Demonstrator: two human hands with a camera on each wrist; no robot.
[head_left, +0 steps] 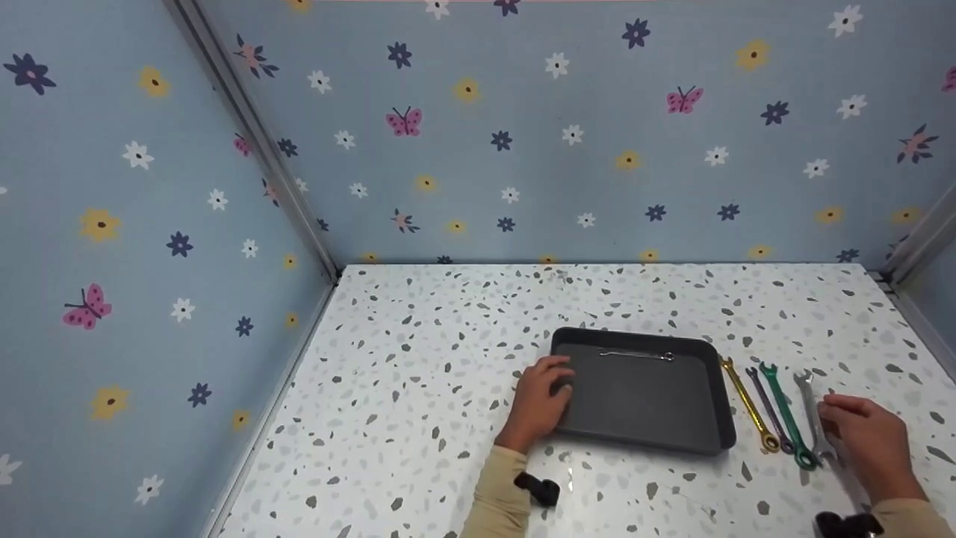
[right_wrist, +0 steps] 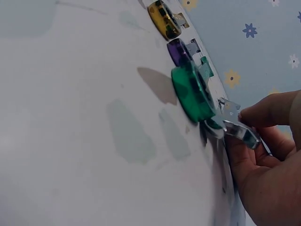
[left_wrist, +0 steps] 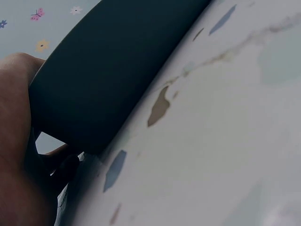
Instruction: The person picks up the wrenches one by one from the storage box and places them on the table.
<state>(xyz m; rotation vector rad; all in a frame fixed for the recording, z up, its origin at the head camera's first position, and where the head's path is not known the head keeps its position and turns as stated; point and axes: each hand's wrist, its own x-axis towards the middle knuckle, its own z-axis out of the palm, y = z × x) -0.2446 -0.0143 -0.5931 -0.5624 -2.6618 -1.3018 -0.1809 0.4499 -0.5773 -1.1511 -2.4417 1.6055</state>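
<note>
A dark grey rectangular tray (head_left: pixel 650 442) lies on the speckled table, a small silver wrench (head_left: pixel 635 355) inside it along the far wall. My left hand (head_left: pixel 536 400) grips the tray's left wall, fingers over the rim; the left wrist view shows the hand against the tray's dark outer side. To the tray's right, my right hand (head_left: pixel 872 441) pinches a larger silver wrench (head_left: pixel 809 407) between thumb and fingers. In the right wrist view, the near end of this silver wrench (right_wrist: pixel 242 133) appears tilted beside the green ring end. The fingertips are partly hidden there.
Between the tray and my right hand lie a gold wrench (head_left: pixel 749 403), a purple wrench (head_left: pixel 769 409) and a green wrench (head_left: pixel 786 415), roughly side by side. Flower-patterned panels (head_left: pixel 523 172) stand behind and to the left of the speckled table (head_left: pixel 418 418).
</note>
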